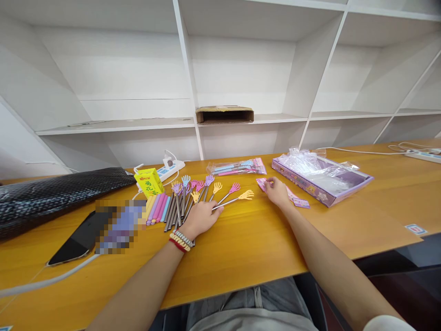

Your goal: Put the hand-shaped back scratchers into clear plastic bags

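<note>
My left hand point(200, 217) rests on a fanned row of small telescopic back scratchers point(193, 195) with pastel hand-shaped heads and metal shafts. Its fingers press the shaft of the one with a yellow head point(246, 195). My right hand point(275, 191) lies further right, fingers curled around a small pink card point(262, 183) on the table. More pink cards point(300, 202) lie just beyond that hand. Pastel handle grips point(156, 208) lie to the left of the scratchers.
A purple box with clear plastic point(322, 177) stands at the right. Packed scratchers in a bag point(239, 167) lie behind. A yellow carton point(149, 182), a power strip point(170, 168), a phone point(77, 239) and a black bag point(51, 195) sit at the left on the wooden table point(248, 248).
</note>
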A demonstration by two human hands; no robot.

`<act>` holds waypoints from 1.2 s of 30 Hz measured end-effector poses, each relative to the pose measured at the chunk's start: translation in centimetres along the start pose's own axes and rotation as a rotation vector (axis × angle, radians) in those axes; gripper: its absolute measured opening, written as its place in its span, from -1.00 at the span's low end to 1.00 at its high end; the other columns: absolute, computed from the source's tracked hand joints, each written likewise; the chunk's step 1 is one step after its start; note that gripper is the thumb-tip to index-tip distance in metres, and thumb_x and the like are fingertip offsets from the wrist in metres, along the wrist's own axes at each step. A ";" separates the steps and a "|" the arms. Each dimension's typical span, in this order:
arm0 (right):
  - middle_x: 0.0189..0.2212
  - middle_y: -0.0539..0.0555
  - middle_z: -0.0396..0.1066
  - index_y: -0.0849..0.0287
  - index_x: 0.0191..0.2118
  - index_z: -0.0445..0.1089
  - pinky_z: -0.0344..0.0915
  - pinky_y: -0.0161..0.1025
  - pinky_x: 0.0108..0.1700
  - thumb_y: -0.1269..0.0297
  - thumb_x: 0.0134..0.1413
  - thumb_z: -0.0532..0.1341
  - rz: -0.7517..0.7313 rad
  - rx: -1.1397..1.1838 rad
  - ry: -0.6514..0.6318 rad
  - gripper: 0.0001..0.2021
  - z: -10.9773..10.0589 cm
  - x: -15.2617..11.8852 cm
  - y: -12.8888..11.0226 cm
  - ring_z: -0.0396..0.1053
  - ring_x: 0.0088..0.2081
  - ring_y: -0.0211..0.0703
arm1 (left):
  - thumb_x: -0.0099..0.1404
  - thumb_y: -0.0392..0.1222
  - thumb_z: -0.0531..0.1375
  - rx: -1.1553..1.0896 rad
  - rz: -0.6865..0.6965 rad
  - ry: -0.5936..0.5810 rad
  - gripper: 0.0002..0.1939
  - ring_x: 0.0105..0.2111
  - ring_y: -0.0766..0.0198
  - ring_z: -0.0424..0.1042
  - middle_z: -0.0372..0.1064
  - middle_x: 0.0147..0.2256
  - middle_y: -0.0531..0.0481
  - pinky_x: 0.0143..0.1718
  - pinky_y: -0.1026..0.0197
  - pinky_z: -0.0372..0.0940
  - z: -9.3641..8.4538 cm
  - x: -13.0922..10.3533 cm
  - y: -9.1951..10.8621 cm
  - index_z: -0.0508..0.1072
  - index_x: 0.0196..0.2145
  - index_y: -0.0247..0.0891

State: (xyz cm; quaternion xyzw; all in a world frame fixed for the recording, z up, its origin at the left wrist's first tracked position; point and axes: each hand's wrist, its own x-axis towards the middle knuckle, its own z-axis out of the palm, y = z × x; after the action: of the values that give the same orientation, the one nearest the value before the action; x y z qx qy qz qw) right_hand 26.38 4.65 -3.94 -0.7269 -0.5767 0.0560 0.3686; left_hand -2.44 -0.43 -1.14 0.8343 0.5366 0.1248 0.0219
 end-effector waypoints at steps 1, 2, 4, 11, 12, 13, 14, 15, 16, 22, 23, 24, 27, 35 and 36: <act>-0.35 0.15 0.45 0.21 -0.20 0.38 0.15 -0.27 -0.31 0.19 0.08 0.01 0.001 -0.006 0.001 -0.71 0.0 0.0 0.0 0.37 -0.30 -0.08 | 0.29 0.11 -0.11 -0.001 0.001 -0.002 -0.56 -0.37 0.17 0.41 0.44 -0.42 -0.08 -0.36 0.22 0.14 0.0 0.0 0.0 0.42 -0.34 -0.22; -0.35 0.16 0.46 0.20 -0.20 0.38 0.15 -0.27 -0.30 0.19 0.08 0.01 0.003 -0.012 -0.001 -0.71 0.0 0.0 0.0 0.37 -0.29 -0.08 | 0.29 0.11 -0.11 -0.005 0.004 0.000 -0.56 -0.37 0.17 0.41 0.43 -0.42 -0.08 -0.36 0.22 0.14 -0.1 0.0 0.0 0.42 -0.34 -0.21; -0.38 0.15 0.46 0.20 -0.22 0.39 0.16 -0.27 -0.31 0.20 0.07 0.01 0.007 -0.024 -0.011 -0.71 0.0 0.0 0.0 0.37 -0.31 -0.07 | 0.30 0.10 -0.12 -0.020 0.008 0.010 -0.57 -0.37 0.18 0.41 0.44 -0.42 -0.07 -0.37 0.22 0.14 -0.2 -0.1 0.1 0.42 -0.34 -0.21; -0.36 0.22 0.45 0.21 -0.22 0.41 0.19 -0.24 -0.31 0.26 -0.01 0.07 0.062 -0.141 -0.021 -0.73 -0.5 -0.3 -0.3 0.39 -0.29 -0.01 | 0.33 0.06 -0.14 -0.077 0.055 0.013 -0.59 -0.29 0.19 0.41 0.44 -0.34 -0.06 -0.30 0.23 0.15 -0.4 -0.2 0.3 0.39 -0.29 -0.20; -0.35 0.23 0.45 0.21 -0.21 0.41 0.19 -0.23 -0.31 0.25 -0.01 0.07 0.071 -0.157 -0.023 -0.73 -0.6 -0.4 -0.3 0.39 -0.29 0.00 | 0.33 0.06 -0.14 -0.083 0.063 0.009 -0.59 -0.29 0.19 0.40 0.44 -0.34 -0.06 -0.29 0.23 0.16 -0.5 -0.2 0.3 0.39 -0.29 -0.20; -0.35 0.24 0.45 0.20 -0.21 0.42 0.20 -0.22 -0.32 0.24 0.00 0.07 0.080 -0.172 -0.030 -0.72 -0.7 -0.4 -0.4 0.39 -0.28 0.01 | 0.33 0.05 -0.14 -0.087 0.069 0.007 -0.60 -0.29 0.19 0.40 0.44 -0.34 -0.05 -0.29 0.23 0.16 -0.5 -0.3 0.3 0.38 -0.30 -0.20; -0.35 0.24 0.45 0.20 -0.21 0.42 0.20 -0.21 -0.33 0.22 0.00 0.07 0.088 -0.186 -0.040 -0.72 -0.8 -0.5 -0.4 0.39 -0.28 0.03 | 0.33 0.05 -0.15 -0.089 0.071 0.006 -0.60 -0.30 0.19 0.40 0.43 -0.35 -0.05 -0.30 0.23 0.16 -0.5 -0.3 0.3 0.38 -0.31 -0.20; -0.35 0.25 0.45 0.19 -0.22 0.42 0.20 -0.20 -0.34 0.21 0.00 0.07 0.095 -0.200 -0.052 -0.72 -0.9 -0.5 -0.5 0.40 -0.28 0.04 | 0.33 0.05 -0.15 -0.089 0.071 0.004 -0.60 -0.31 0.19 0.40 0.43 -0.36 -0.05 -0.30 0.22 0.16 -0.5 -0.3 0.4 0.38 -0.31 -0.20; -0.35 0.26 0.45 0.19 -0.23 0.43 0.20 -0.19 -0.35 0.21 0.00 0.07 0.100 -0.214 -0.065 -0.72 -1.0 -0.5 -0.5 0.40 -0.27 0.06 | 0.33 0.04 -0.15 -0.087 0.068 0.003 -0.60 -0.31 0.19 0.40 0.43 -0.36 -0.05 -0.31 0.22 0.16 -0.5 -0.3 0.4 0.38 -0.31 -0.20; -0.34 0.26 0.45 0.18 -0.28 0.44 0.20 -0.19 -0.37 0.23 -0.05 0.11 0.097 -0.272 -0.121 -0.76 -0.8 -0.5 -0.1 0.40 -0.29 0.07 | 0.32 0.04 -0.13 -0.077 0.036 -0.014 -0.61 -0.33 0.19 0.39 0.42 -0.38 -0.05 -0.32 0.22 0.16 -0.7 -0.4 0.6 0.39 -0.33 -0.20; -0.35 0.26 0.45 0.19 -0.29 0.45 0.20 -0.20 -0.36 0.24 -0.05 0.12 0.087 -0.277 -0.119 -0.77 -0.7 -0.5 0.0 0.40 -0.29 0.05 | 0.32 0.04 -0.13 -0.078 0.040 -0.013 -0.61 -0.33 0.19 0.39 0.42 -0.38 -0.05 -0.32 0.23 0.16 -0.7 -0.3 0.6 0.38 -0.33 -0.20; -0.35 0.26 0.45 0.19 -0.30 0.45 0.20 -0.20 -0.35 0.24 -0.05 0.13 0.072 -0.284 -0.114 -0.77 -0.7 -0.5 0.1 0.39 -0.29 0.04 | 0.32 0.05 -0.14 -0.079 0.046 -0.008 -0.61 -0.32 0.19 0.39 0.42 -0.37 -0.05 -0.32 0.23 0.16 -0.7 -0.3 0.6 0.38 -0.33 -0.20; -0.29 0.29 0.40 0.23 -0.27 0.45 0.20 -0.16 -0.27 0.24 -0.08 0.15 0.023 -0.318 -0.077 -0.75 -0.6 -0.6 0.3 0.33 -0.20 0.09 | 0.32 0.06 -0.14 -0.071 0.065 0.012 -0.60 -0.32 0.19 0.39 0.42 -0.37 -0.05 -0.32 0.23 0.15 -0.5 -0.3 0.4 0.37 -0.34 -0.20; -0.22 0.23 0.33 0.23 -0.25 0.42 0.14 -0.12 -0.08 0.26 -0.03 0.09 -0.107 -0.152 0.091 -0.75 -0.4 -0.4 0.0 0.20 -0.08 0.05 | 0.33 0.04 -0.13 -0.114 0.057 0.070 -0.62 -0.31 0.20 0.39 0.41 -0.36 -0.05 -0.30 0.23 0.15 -0.2 -0.2 0.0 0.38 -0.32 -0.20; -0.24 0.19 0.34 0.22 -0.26 0.41 0.15 -0.14 -0.08 0.26 -0.02 0.09 -0.135 -0.100 0.095 -0.76 -0.3 -0.4 0.0 0.21 -0.10 0.01 | 0.33 0.04 -0.12 -0.118 0.046 0.071 -0.62 -0.30 0.20 0.39 0.41 -0.35 -0.06 -0.28 0.23 0.15 -0.2 -0.2 0.0 0.38 -0.31 -0.20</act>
State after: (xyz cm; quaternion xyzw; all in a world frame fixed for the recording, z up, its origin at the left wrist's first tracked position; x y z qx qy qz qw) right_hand 26.40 4.20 -3.88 -0.7056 -0.6084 -0.0325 0.3620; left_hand -2.51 -0.62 -1.01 0.8387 0.5093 0.1865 0.0492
